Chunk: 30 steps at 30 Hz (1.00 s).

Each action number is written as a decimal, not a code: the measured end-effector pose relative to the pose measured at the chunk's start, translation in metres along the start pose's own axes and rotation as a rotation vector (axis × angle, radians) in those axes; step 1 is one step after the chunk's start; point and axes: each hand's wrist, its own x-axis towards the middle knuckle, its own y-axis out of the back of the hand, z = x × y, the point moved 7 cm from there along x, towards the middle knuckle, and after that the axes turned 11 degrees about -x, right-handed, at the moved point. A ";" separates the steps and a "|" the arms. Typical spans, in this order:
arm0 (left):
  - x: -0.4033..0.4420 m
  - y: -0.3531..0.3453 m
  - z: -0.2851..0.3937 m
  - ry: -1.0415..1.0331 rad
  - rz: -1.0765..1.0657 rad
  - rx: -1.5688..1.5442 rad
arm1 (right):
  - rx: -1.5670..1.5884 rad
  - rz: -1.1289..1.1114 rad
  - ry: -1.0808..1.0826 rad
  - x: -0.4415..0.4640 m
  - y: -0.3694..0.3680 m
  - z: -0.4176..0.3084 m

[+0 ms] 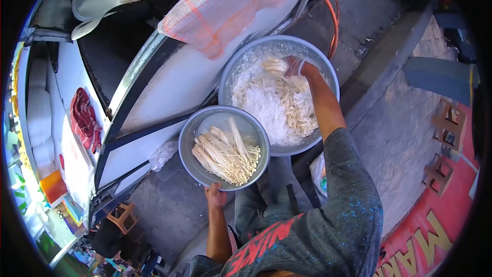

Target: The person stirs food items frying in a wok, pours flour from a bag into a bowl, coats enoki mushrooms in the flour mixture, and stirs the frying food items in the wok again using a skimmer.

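Lying in small basin [186, 146]: mushrooms [228, 156]; large basin [251, 54]: powder [259, 107], mushroom strands [300, 110].

Mushrooms [228, 156] lie in a bowl [186, 149], left of the basin [229, 74] holding powder [259, 105].

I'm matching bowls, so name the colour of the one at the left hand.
The bowl is plain grey, seen best in the head view.

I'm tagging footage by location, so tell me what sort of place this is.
Likely a street-food spot, judging by the small basin of thin mushrooms, the larger basin of white powder, and the paved ground.
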 end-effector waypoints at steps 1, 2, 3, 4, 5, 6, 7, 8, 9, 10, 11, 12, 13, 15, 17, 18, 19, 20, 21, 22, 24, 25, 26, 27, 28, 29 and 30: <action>-0.001 -0.002 -0.001 -0.004 0.001 -0.004 | -0.027 -0.030 -0.038 -0.003 0.001 0.001; -0.002 -0.004 -0.002 -0.008 0.001 -0.008 | -0.027 -0.031 -0.042 -0.008 0.002 -0.001; -0.001 -0.006 -0.002 -0.013 0.000 -0.013 | -0.028 -0.031 -0.045 -0.013 0.005 -0.004; 0.000 -0.008 -0.003 -0.009 -0.008 -0.014 | -0.031 -0.028 -0.047 -0.014 0.005 -0.001; 0.002 -0.010 -0.004 -0.006 -0.017 -0.016 | -0.146 -0.003 -0.063 -0.015 0.005 0.004; 0.003 -0.012 -0.006 -0.003 -0.024 -0.018 | -0.260 0.021 -0.079 -0.013 -0.002 0.012; 0.002 -0.015 -0.008 0.011 -0.021 -0.010 | -0.375 0.043 -0.095 -0.014 -0.005 0.018; 0.003 -0.019 -0.008 0.022 -0.020 -0.002 | -0.369 0.080 -0.175 -0.018 -0.005 0.029; 0.004 -0.022 -0.007 0.032 -0.019 0.006 | -0.362 0.118 -0.254 -0.027 -0.004 0.030; 0.005 -0.023 -0.005 0.020 -0.013 0.008 | -0.354 0.157 -0.332 -0.036 -0.003 0.029; 0.006 -0.022 -0.007 0.009 -0.007 0.009 | -0.335 0.186 -0.357 -0.047 -0.001 0.027; 0.007 -0.022 -0.009 0.002 -0.005 0.006 | -0.321 0.215 -0.385 -0.065 0.012 0.014; 0.008 -0.023 -0.011 0.013 -0.007 0.000 | -0.308 0.246 -0.414 -0.084 0.021 0.004; 0.010 -0.025 -0.015 0.032 -0.011 -0.018 | -0.247 0.366 -0.478 -0.116 0.028 -0.003; 0.014 -0.042 -0.020 0.031 -0.060 -0.041 | -0.091 0.483 -0.456 -0.149 0.042 -0.027; 0.015 -0.048 -0.022 0.030 -0.075 -0.052 | 0.038 0.527 -0.405 -0.172 0.054 -0.058; 0.022 -0.047 -0.031 0.026 -0.127 -0.105 | 0.170 0.557 -0.350 -0.195 0.064 -0.092; 0.027 -0.046 -0.036 0.021 -0.176 -0.155 | 0.208 0.478 -0.356 -0.214 0.075 -0.138; 0.025 -0.061 -0.034 0.006 -0.202 -0.144 | 0.242 0.402 -0.362 -0.226 0.082 -0.181; 0.020 -0.076 -0.032 -0.009 -0.232 -0.131 | 0.317 0.418 -0.201 -0.230 0.080 -0.220; 0.019 -0.089 -0.039 0.022 -0.245 -0.139 | 0.146 0.519 0.122 -0.225 0.065 -0.264; 0.019 -0.093 -0.042 0.038 -0.257 -0.141 | -0.088 0.443 0.093 -0.214 0.051 -0.275; 0.018 -0.096 -0.046 0.058 -0.254 -0.150 | -0.274 0.418 0.021 -0.204 0.038 -0.277; 0.017 -0.097 -0.050 0.080 -0.250 -0.157 | -0.457 0.390 -0.054 -0.197 0.028 -0.279; 0.012 -0.103 -0.051 0.103 -0.245 -0.165 | -0.368 0.385 -0.123 -0.193 0.027 -0.283; 0.008 -0.111 -0.049 0.053 -0.253 -0.196 | -0.279 0.378 -0.192 -0.189 0.025 -0.288; 0.005 -0.116 -0.050 0.060 -0.240 -0.171 | -0.187 0.371 -0.257 -0.187 0.024 -0.287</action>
